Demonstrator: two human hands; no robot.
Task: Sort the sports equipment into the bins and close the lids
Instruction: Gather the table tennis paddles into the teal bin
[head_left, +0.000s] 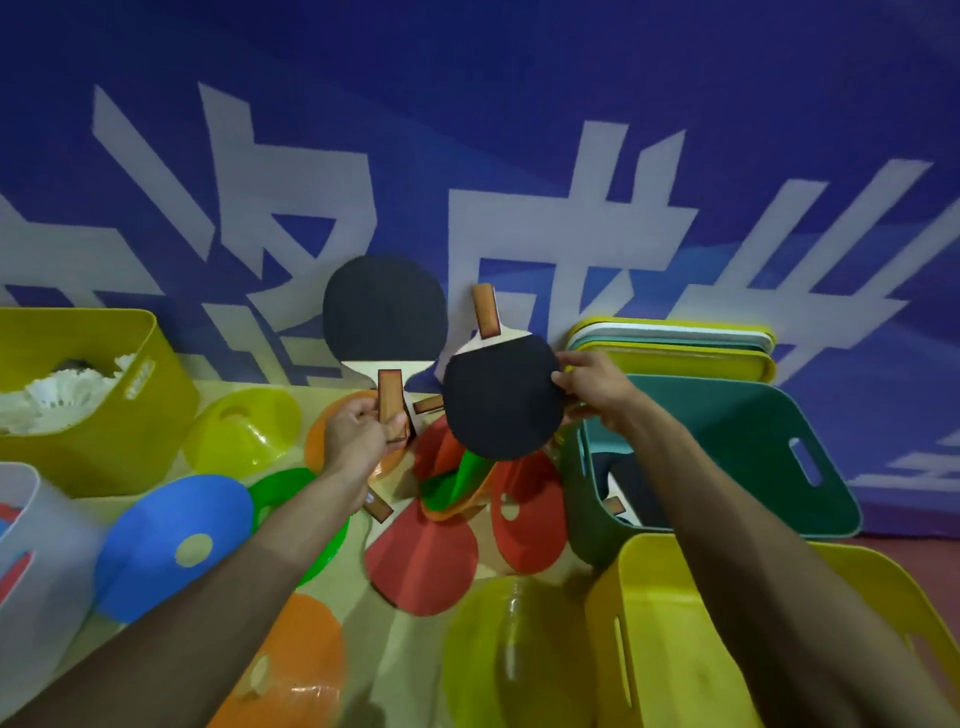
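Black rubber faces two table-tennis bats held up in front of a blue wall banner with large white characters. The left hand is clenched round the wooden handle of the first bat, whose round blade stands upright above the fist. The right hand pinches the right edge of the second bat between thumb and fingers; this bat is turned the other way, its reddish-brown handle pointing up and a pale strip of bare wood showing where blade meets handle. The two bats are just beside each other, the second slightly lower and above the near rim of a dark green bin.

Inside the green bin lies another bat, only partly visible. Behind it a stack of lids, yellow, pale green and white, leans at the foot of the banner. A yellow bin sits nearest on the right, under the right forearm.

On the left, a second yellow bin holds white shuttlecocks, and a pale translucent bin is cut by the frame edge.

Between the arms the floor is strewn with flat marker cones: blue, yellow, green, orange and red. A red-faced bat lies among them, its handle angled up to the left.
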